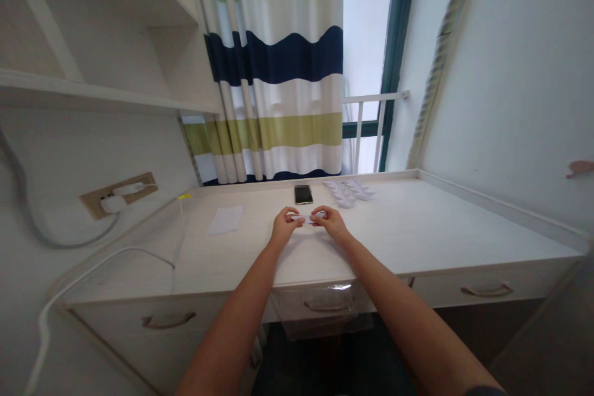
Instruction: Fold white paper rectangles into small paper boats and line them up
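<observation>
1. At the bottom of the frame, the 2 bare forearms of the person come in over the front edge of the white desk (440, 223).
2. Below this edge there are 3 drawer handles: at lower left, at lower middle and at lower right (486, 289). A clear plastic film (320, 322) hangs at lower middle, in front of the middle handle.
3. At lower left, a white cable (44, 325) rises from the bottom edge and bends toward the desk.
4. Just below the centre of the frame, the left hand (284, 224) pinches 1 end of a small folded white paper (307, 219), with the fingers bent.
5. The right hand (331, 221) pinches the other end in the same manner, so the paper is between both hands, above the desk.
6. Left of the hands, flat white paper (225, 220) lies on the desk.
7. A little above the hands in the frame, a dark phone (304, 194) lies on the desk; to its right is a group of folded white pieces (348, 192), too small to count surely.
8. Behind the desk, a striped curtain (292, 55) fills the upper middle, and a white railing (359, 130) stands before the window at upper right of centre.
</observation>
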{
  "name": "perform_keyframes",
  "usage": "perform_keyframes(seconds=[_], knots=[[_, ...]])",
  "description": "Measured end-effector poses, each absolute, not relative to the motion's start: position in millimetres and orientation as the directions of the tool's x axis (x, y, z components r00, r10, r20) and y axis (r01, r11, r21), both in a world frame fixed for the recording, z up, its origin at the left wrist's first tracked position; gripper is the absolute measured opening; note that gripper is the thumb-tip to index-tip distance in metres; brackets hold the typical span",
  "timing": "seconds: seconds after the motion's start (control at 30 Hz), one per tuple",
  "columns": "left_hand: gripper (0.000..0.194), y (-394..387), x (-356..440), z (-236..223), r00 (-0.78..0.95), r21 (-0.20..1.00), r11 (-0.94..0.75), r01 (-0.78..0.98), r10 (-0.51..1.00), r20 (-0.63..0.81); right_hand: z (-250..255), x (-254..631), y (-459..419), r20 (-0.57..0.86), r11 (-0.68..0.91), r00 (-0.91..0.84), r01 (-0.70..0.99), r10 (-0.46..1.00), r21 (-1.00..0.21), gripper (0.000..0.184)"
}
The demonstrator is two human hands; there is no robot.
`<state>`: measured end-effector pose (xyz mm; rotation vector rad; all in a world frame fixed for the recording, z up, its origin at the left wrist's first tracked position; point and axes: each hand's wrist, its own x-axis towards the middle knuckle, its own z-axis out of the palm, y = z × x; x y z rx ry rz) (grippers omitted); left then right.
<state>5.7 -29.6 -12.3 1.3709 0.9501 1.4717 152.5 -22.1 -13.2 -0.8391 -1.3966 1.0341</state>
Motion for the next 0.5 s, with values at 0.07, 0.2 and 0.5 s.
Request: perform_keyframes(seconds=[0.07,0.2,0.5], knots=[[0.041,-30.9,6.0,-12.0,0.020,0.955,-0.277,-0.111,0.960,0.280,-13.0,152.8,-22.1,0.371,0.364,-0.099,-0.081,0.923,-0.928,0.029],[0.038,-31.9,6.3,-12.5,0.068,0.984,-0.163,-0.067,0.984,0.167,-13.4,154.3,-23.1,0.370,0.362,-0.077,-0.097,0.926,-0.927,0.031],[0.024,-29.4,3.5,-11.2,0.023,0.964,-0.263,0.036,0.965,0.262,-16.7,154.4,-21.3,0.271,0.247,-0.129,-0.174,0.954,-0.953,0.041]])
